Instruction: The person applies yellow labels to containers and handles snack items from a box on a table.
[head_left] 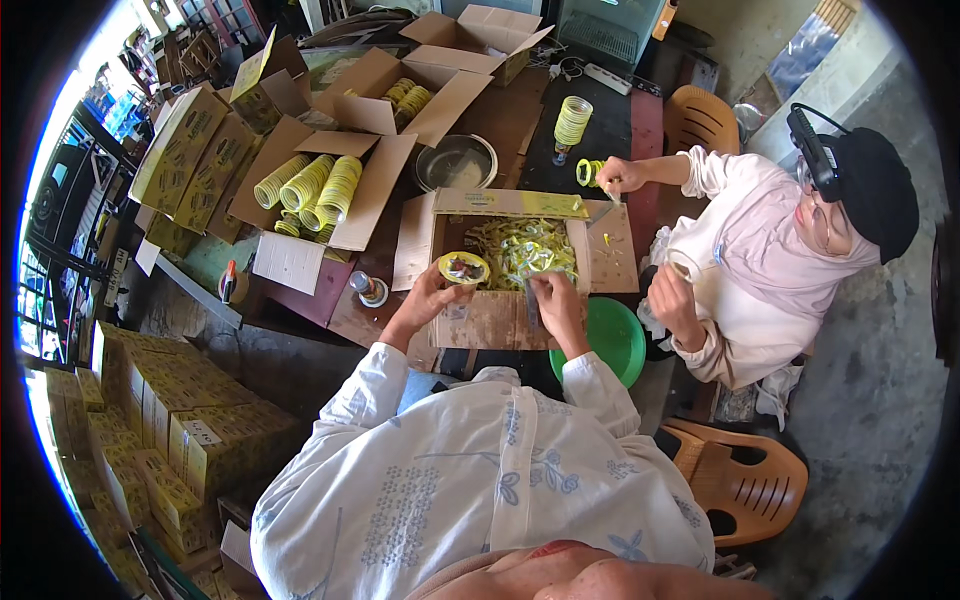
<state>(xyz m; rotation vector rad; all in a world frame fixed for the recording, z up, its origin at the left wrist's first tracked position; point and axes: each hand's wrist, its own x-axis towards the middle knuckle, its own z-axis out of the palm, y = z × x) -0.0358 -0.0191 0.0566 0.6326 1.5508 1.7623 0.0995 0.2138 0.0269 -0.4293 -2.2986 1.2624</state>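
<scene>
In front of me an open cardboard box (pixel 490 308) is full of tangled yellow-green and clear strips (pixel 520 250). My left hand (pixel 430 304) holds a small round yellow-rimmed cup (pixel 474 260) over the box's near left corner; something dark shows inside its rim. My right hand (pixel 562 304) is closed around a narrow grey knife (pixel 531 300), its blade pointing down by the near wall of the box. The fingers' undersides are hidden. The cup and the knife are apart.
A co-worker (pixel 760 260) at the right holds a blade and a pale ring. Boxes of stacked yellow rings (pixel 335 190), a metal bowl (pixel 456 163) and a ring stack (pixel 573 122) stand beyond. A green basin (pixel 612 340) sits right; cartons (pixel 230 440) pile at left.
</scene>
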